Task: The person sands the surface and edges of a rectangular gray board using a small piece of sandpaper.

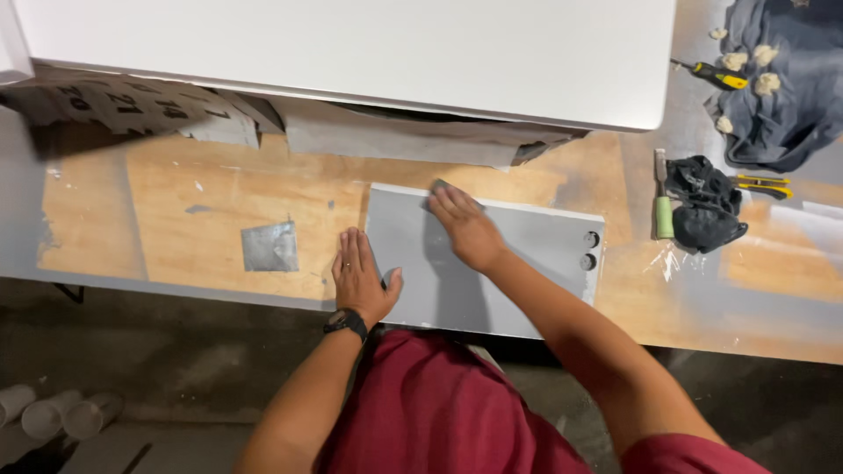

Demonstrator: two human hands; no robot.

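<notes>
Flat grey rectangular panel lies on the wooden workbench, near edge. Left hand pressed flat on its left edge, fingers together. Right hand covers a small pad at far edge, mostly hidden; grip unclear.

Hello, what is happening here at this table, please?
A person in a red shirt leans over a worn wooden workbench. The left hand lies flat on the left edge of a grey panel, holding it down. The right hand presses a small dark pad near the panel's far edge. Screwdrivers and dark cloths lie to the right.
</notes>
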